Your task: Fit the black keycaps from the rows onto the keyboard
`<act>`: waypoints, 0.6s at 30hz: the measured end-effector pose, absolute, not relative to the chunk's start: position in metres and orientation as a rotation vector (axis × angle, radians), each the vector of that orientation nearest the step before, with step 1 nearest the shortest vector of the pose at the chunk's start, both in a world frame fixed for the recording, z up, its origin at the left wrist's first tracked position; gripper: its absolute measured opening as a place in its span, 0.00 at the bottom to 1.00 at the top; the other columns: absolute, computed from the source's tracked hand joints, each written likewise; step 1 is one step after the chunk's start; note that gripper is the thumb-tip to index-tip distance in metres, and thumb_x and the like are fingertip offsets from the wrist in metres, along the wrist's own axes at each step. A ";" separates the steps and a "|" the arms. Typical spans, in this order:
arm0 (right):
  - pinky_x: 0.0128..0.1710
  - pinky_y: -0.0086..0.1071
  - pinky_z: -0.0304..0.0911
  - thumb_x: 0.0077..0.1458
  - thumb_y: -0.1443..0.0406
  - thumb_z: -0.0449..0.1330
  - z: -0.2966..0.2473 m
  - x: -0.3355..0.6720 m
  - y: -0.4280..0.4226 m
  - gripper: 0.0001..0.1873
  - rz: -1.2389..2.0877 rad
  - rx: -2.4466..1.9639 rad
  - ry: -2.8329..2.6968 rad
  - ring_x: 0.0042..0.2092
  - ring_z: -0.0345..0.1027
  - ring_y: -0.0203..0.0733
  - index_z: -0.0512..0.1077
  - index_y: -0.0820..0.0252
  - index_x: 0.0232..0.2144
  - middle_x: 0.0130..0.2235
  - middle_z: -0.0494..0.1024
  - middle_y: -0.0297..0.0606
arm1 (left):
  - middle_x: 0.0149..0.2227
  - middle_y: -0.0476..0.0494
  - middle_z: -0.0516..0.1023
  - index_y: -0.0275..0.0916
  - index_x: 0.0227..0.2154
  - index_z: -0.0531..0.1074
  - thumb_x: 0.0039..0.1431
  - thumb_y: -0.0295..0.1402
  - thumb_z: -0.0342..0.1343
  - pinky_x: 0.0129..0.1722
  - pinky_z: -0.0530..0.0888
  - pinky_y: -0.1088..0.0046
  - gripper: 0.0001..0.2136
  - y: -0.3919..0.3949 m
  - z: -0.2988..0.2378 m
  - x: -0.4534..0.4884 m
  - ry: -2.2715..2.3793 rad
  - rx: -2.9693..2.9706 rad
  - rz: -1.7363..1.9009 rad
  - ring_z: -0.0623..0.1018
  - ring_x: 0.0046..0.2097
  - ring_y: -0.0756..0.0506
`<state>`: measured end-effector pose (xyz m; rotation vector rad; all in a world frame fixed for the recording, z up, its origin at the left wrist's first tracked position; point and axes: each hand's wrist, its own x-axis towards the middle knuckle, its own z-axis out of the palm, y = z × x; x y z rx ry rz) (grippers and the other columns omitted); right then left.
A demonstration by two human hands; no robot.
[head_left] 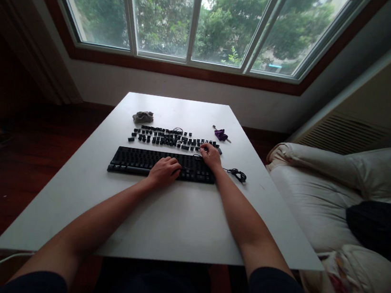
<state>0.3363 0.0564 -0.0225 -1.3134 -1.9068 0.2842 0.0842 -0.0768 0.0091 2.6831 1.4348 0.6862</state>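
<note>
A black keyboard (132,160) lies across the white table. My left hand (165,170) rests on its middle, fingers curled and drawn together. A thin, faint line shows just right of these fingertips, too small to name. Beyond the keyboard's right end, my right hand (210,155) reaches to the near edge of the loose black keycaps (171,139). Its thumb and fingers are pinched at a keycap, partly hidden by the fingers. The keycaps lie in rough rows behind the keyboard. A dark thin loop shows beside the right hand, over the keyboard's back edge.
A crumpled grey cloth (143,117) lies at the table's back left. At the back right is a purple cloth-like thing (220,134) with a thin stick. A coiled black cable (238,174) sits right of the keyboard. A pale sofa (304,194) stands right of the table (170,225).
</note>
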 end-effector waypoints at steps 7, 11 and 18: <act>0.42 0.37 0.64 0.57 0.59 0.55 -0.023 0.336 0.057 0.12 0.286 -1.349 -1.901 0.37 0.71 0.46 0.75 0.56 0.39 0.38 0.80 0.39 | 0.44 0.42 0.76 0.43 0.41 0.76 0.66 0.34 0.51 0.48 0.69 0.62 0.09 -0.077 0.010 0.084 1.440 2.677 0.684 0.72 0.45 0.42; 0.41 0.36 0.64 0.57 0.60 0.55 -0.023 0.336 0.057 0.12 0.285 -1.335 -1.903 0.36 0.70 0.44 0.76 0.56 0.39 0.37 0.80 0.39 | 0.44 0.42 0.76 0.43 0.41 0.76 0.66 0.34 0.51 0.48 0.68 0.61 0.09 -0.077 0.010 0.084 1.442 2.684 0.675 0.72 0.46 0.42; 0.39 0.35 0.64 0.57 0.59 0.55 -0.023 0.336 0.057 0.12 0.289 -1.357 -1.901 0.34 0.69 0.44 0.76 0.56 0.38 0.35 0.79 0.38 | 0.44 0.42 0.76 0.43 0.41 0.76 0.66 0.34 0.50 0.48 0.69 0.61 0.09 -0.077 0.010 0.085 1.451 2.673 0.681 0.72 0.46 0.42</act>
